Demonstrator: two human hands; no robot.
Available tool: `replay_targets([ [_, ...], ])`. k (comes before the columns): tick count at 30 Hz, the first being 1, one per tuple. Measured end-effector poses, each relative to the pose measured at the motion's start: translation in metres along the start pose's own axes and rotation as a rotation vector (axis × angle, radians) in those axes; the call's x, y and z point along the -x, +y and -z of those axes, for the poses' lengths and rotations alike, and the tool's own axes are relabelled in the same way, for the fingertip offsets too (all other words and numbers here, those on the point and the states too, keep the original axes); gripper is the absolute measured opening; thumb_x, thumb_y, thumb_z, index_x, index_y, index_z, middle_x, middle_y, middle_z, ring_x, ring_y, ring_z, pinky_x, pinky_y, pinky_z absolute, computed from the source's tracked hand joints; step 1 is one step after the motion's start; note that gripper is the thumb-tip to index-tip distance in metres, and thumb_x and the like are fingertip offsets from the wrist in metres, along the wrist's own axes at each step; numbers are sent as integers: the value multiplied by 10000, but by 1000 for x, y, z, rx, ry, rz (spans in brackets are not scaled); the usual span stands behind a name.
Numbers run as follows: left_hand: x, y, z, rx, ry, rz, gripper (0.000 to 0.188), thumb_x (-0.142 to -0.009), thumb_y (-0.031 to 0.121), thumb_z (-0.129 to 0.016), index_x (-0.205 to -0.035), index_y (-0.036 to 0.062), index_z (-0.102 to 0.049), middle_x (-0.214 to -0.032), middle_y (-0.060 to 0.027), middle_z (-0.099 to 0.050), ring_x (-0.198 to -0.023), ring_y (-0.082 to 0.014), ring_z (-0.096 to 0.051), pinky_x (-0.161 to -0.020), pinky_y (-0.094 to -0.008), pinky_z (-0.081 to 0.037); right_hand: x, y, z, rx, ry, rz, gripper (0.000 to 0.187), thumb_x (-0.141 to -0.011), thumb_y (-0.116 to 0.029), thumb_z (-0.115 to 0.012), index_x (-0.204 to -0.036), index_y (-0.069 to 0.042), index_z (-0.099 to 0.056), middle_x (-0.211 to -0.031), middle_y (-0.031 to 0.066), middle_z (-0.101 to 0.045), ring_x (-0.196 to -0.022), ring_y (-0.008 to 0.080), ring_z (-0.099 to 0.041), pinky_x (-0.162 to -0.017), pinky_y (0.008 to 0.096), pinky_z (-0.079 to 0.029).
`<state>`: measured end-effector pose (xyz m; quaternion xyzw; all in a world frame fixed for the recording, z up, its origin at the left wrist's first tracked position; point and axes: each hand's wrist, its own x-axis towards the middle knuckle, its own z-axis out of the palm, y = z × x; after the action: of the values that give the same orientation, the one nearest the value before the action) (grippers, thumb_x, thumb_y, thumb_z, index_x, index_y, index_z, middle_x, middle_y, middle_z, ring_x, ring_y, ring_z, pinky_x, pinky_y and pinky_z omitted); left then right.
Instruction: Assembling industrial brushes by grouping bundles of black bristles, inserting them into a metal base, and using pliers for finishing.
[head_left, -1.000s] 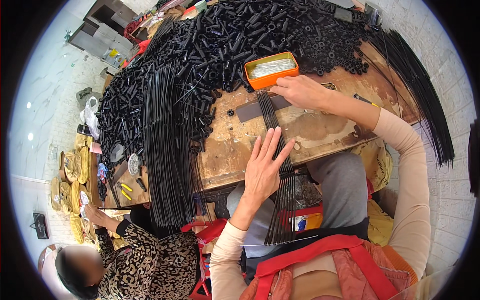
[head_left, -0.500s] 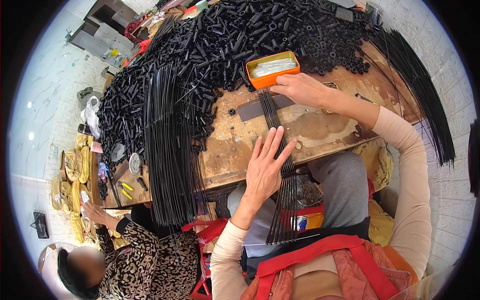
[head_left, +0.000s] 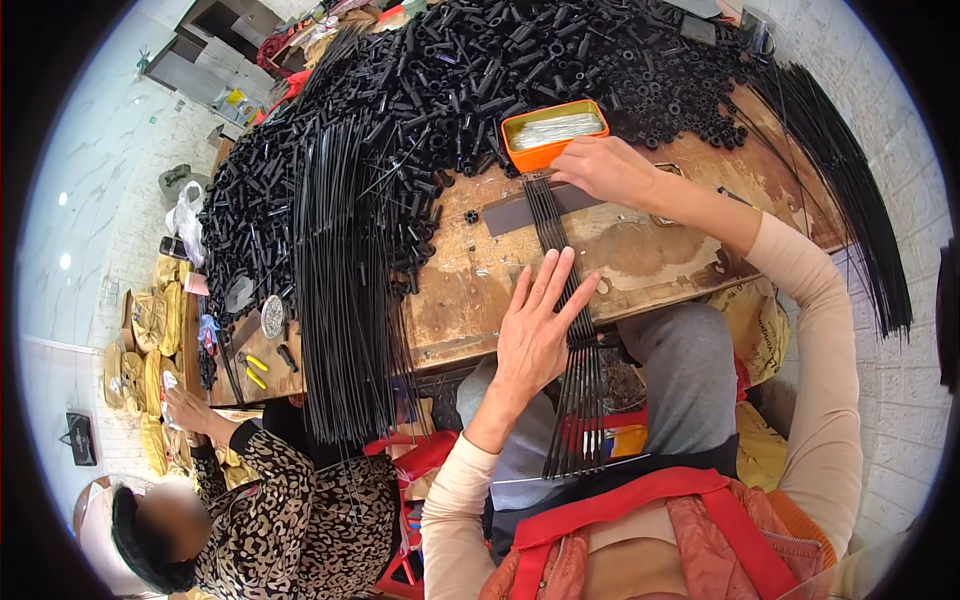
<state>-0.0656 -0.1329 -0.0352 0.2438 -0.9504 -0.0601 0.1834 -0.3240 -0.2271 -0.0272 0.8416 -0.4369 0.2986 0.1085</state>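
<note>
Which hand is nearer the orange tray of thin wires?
Right. The right hand sits just below the orange tray, almost touching it. The left hand lies flat on the black rods at the bench's near edge.

The counter (head_left: 660, 250) is worn brown wood with pale patches. On it sits an orange tin (head_left: 553, 133) holding silvery pins, and behind the tin lies a heap of black tubes (head_left: 420, 90). Black rods (head_left: 345, 300) hang left of the tin. Below it, thin black rods (head_left: 580, 400) cross a dark grey strip (head_left: 510, 212). Sleeves are cream; a co-worker's top (head_left: 290, 520) is leopard-print.
</note>
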Motion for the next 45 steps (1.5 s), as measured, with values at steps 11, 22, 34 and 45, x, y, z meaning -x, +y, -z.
replay_targets([
  [11, 0, 3, 4, -22, -21, -10, 852, -647, -38, -574, -1452, 193, -418, -1537, -141, -318, -1437, -310, -278, -1165, -492, -237, -3, 1, 13, -27, -66, 4, 83, -838, -91, -607, -907, -46, -611, -868, 94, -591, -833, 296, -633, -692, 384, -525],
  [22, -1, 4, 6, -2, -29, 6, 700, -787, 49, -563, -1451, 233, -438, -1533, -165, -326, -1426, -323, -302, -1153, -489, -238, 0, 0, 10, 21, -37, 45, 83, -839, -60, -600, -919, -44, -610, -848, 93, -583, -801, 297, -631, -677, 379, -530],
  [34, -1, 4, 8, -14, -59, 7, 711, -771, 86, -593, -1449, 240, -445, -1531, -187, -319, -1425, -332, -299, -1162, -470, -233, -5, -2, -1, 57, 16, 123, 117, -798, -51, -601, -913, -41, -615, -848, 75, -573, -841, 249, -620, -712, 353, -520],
  [45, 0, 4, 10, 2, -30, 22, 738, -733, 54, -616, -1433, 236, -465, -1529, -189, -320, -1424, -335, -299, -1158, -466, -251, -1, -4, 7, 100, -34, -87, 96, -813, -70, -621, -906, -47, -609, -844, 87, -600, -851, 289, -629, -695, 384, -513],
])
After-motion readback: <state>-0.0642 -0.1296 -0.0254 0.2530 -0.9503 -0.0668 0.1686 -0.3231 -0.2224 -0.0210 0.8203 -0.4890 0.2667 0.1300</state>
